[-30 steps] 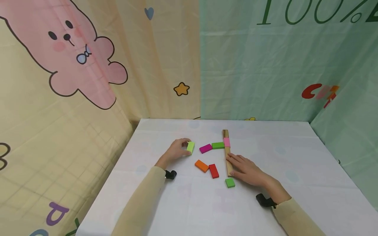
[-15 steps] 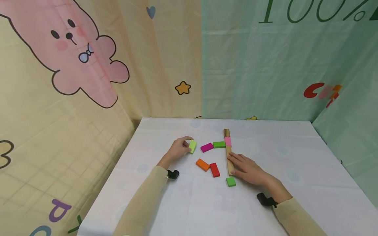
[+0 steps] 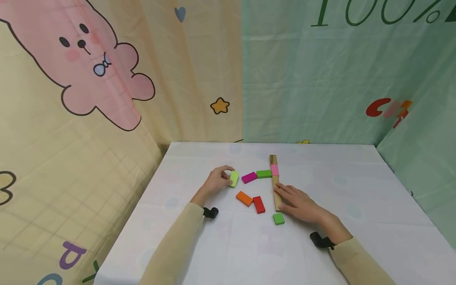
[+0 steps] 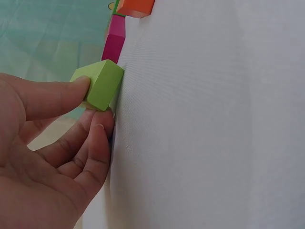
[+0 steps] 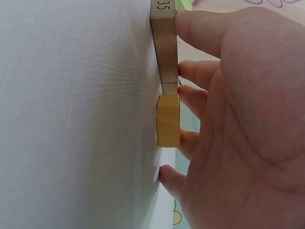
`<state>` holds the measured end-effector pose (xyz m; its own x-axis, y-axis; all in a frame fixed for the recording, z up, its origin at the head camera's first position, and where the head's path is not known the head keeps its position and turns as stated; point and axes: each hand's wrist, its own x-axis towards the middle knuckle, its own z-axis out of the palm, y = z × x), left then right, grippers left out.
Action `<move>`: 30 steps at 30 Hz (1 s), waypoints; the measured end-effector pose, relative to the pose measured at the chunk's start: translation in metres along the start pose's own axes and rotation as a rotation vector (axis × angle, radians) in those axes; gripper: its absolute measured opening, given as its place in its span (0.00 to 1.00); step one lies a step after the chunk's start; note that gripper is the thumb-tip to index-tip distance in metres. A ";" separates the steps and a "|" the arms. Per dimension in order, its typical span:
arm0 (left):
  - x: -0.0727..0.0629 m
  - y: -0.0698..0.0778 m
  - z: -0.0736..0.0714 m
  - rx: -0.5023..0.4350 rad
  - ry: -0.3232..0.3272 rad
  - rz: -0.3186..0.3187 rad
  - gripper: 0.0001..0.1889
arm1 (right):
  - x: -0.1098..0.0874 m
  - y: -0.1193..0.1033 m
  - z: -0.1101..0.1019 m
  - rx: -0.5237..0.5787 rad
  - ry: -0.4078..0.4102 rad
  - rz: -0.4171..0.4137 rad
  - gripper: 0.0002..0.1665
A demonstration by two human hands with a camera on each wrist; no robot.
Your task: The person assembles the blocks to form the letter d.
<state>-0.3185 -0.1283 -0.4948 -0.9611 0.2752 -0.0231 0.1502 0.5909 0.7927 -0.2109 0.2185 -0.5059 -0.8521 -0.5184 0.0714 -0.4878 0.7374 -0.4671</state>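
Observation:
My left hand [image 3: 214,181] pinches a lime-green block [image 3: 234,179] between thumb and fingers, low over the table. To its right, a short gap away, lies a magenta block [image 3: 249,177]; a green block [image 3: 264,174] touches that one's far end. The green block reaches a line of wooden blocks [image 3: 276,198] with a pink block [image 3: 274,170] in it. My right hand [image 3: 299,204] rests along the right side of this line, its fingers fairly straight. In the right wrist view the thumb touches a wooden block [image 5: 164,43] printed "35", and a yellowish block [image 5: 168,120] stands by the fingers.
An orange block [image 3: 244,198] and a red block [image 3: 259,204] lie corner to corner, left of the wooden line. A small green block [image 3: 278,219] sits off the line's near end. White cloth covers the table [image 3: 235,253]; printed curtains [image 3: 303,87] hang behind.
My left hand has moved slightly right with the lime-green block, narrowing the gap to the magenta block. My right hand keeps its place by the wooden line.

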 end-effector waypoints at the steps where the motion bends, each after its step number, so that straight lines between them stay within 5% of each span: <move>1: -0.001 0.001 0.000 0.000 -0.001 -0.004 0.22 | 0.000 0.000 0.000 -0.001 -0.001 0.000 0.44; 30: -0.014 0.013 0.016 0.028 -0.040 -0.028 0.21 | 0.000 0.002 0.000 0.009 0.006 -0.015 0.44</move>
<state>-0.2998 -0.1121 -0.4941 -0.9551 0.2879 -0.0700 0.1300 0.6196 0.7741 -0.2117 0.2203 -0.5064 -0.8457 -0.5271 0.0835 -0.4991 0.7257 -0.4736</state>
